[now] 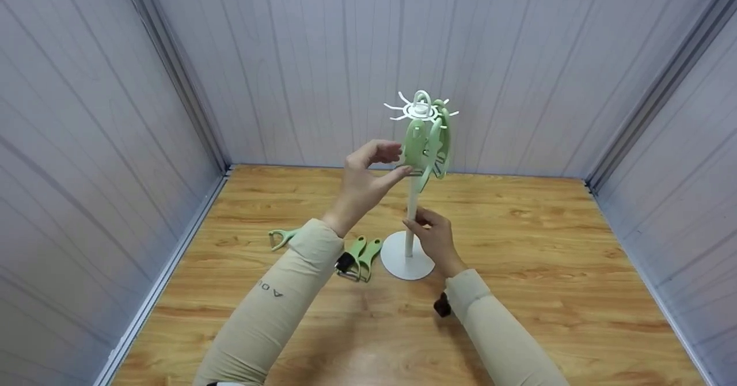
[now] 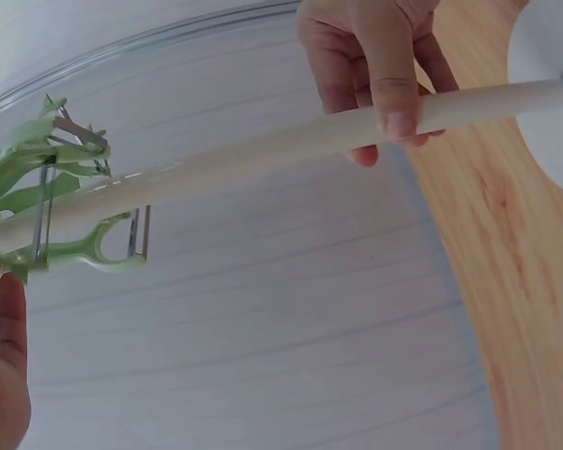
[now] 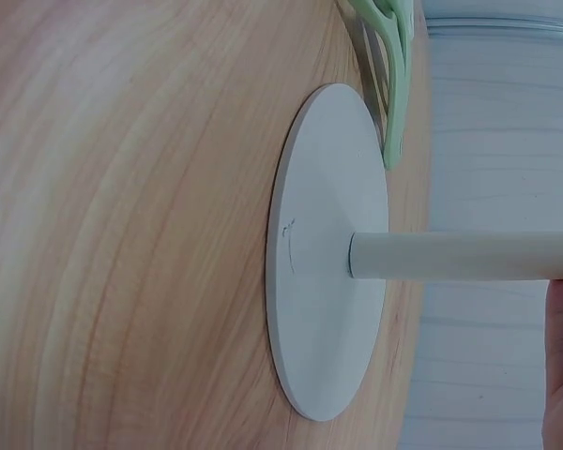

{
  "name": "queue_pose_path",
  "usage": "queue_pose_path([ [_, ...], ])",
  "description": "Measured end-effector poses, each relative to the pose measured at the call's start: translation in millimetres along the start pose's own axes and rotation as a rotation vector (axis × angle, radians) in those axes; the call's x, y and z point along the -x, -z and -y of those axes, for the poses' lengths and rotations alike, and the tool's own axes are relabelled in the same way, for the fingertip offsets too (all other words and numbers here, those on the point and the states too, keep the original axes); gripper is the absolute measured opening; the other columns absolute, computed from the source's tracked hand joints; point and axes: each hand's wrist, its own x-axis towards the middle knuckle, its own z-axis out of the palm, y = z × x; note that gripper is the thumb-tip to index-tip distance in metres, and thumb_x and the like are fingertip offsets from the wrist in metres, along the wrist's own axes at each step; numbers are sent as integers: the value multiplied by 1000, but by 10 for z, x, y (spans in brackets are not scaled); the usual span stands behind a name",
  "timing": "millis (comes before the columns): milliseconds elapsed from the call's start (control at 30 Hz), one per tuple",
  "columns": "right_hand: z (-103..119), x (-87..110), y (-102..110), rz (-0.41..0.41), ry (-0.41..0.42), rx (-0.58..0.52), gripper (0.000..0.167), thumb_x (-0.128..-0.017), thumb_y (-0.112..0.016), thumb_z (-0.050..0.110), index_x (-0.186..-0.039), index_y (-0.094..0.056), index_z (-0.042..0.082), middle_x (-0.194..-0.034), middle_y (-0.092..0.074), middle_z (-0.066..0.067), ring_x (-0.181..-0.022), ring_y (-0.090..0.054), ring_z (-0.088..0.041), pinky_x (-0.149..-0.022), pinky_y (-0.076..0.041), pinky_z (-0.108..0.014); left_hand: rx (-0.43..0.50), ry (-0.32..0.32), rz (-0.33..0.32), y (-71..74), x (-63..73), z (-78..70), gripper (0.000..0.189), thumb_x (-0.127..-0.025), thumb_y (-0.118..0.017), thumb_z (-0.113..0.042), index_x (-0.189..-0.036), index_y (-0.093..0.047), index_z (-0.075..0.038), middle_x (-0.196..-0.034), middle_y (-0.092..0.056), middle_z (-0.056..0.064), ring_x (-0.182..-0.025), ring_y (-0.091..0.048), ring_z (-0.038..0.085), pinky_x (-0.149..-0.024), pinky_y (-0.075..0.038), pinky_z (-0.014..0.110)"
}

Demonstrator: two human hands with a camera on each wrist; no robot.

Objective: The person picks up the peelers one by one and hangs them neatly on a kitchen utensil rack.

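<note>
A white stand with a round base [image 1: 397, 262] and an upright pole [image 2: 253, 155] carries a ring of hooks [image 1: 421, 110] at its top. Several green peelers [image 1: 414, 144] hang from the hooks, mainly on the front and right side. My left hand [image 1: 368, 170] is beside the front hanging peeler, thumb extended toward its lower end, fingers loosely bent. In the left wrist view its fingers [image 2: 12, 314] are at the green handles; firm contact cannot be told. Lower down, my right hand [image 1: 435, 236] pinches the pole between thumb and fingers.
Two green peelers [image 1: 370, 254] lie side by side on the wooden table [image 1: 518, 248], left of the base. Another peeler [image 1: 282, 236] lies farther left, partly behind the left sleeve. Pale panel walls [image 1: 299, 75] enclose the back and both sides.
</note>
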Motion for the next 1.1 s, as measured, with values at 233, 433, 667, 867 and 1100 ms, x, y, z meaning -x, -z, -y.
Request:
queue_pose_path([
  [233,-14,-5,6,16,-34,3,19,-98,-81,9,-116,-83,3,-100,-80,-11,-90,-68,-9,-81,-55,-21,-23,32,35,102,101,109,34,-92,-88,-7,-119,-72,5,-117,-78,19,-106,-75,36,-98,-62,41],
  [433,-17,6,4,13,-18,17,21,-98,-82,11,-116,-82,1,-100,-81,-11,-89,-68,-9,-83,-55,-23,-39,65,48,202,209,221,33,-91,-88,-5,-118,-73,5,-116,-77,21,-104,-74,40,-95,-63,42],
  [667,-16,18,-6,18,4,32,21,-97,-82,9,-117,-82,1,-100,-81,-13,-88,-67,-8,-82,-55,-24,-84,91,60,343,345,327,34,-92,-88,-7,-118,-72,7,-117,-76,24,-104,-73,40,-95,-63,44],
  [867,-20,11,-6,12,7,6,19,-97,-82,8,-113,-82,1,-99,-80,-15,-86,-66,-7,-80,-54,-25,-124,127,71,434,475,453,33,-90,-89,-5,-118,-73,4,-113,-76,19,-102,-74,35,-92,-63,48],
  [1100,-3,6,-5,9,7,-8,17,-96,-83,7,-111,-83,-1,-97,-80,-17,-84,-64,-7,-78,-53,-24,-167,180,140,474,679,632,33,-92,-88,-7,-120,-73,3,-113,-75,20,-103,-73,40,-91,-63,56],
])
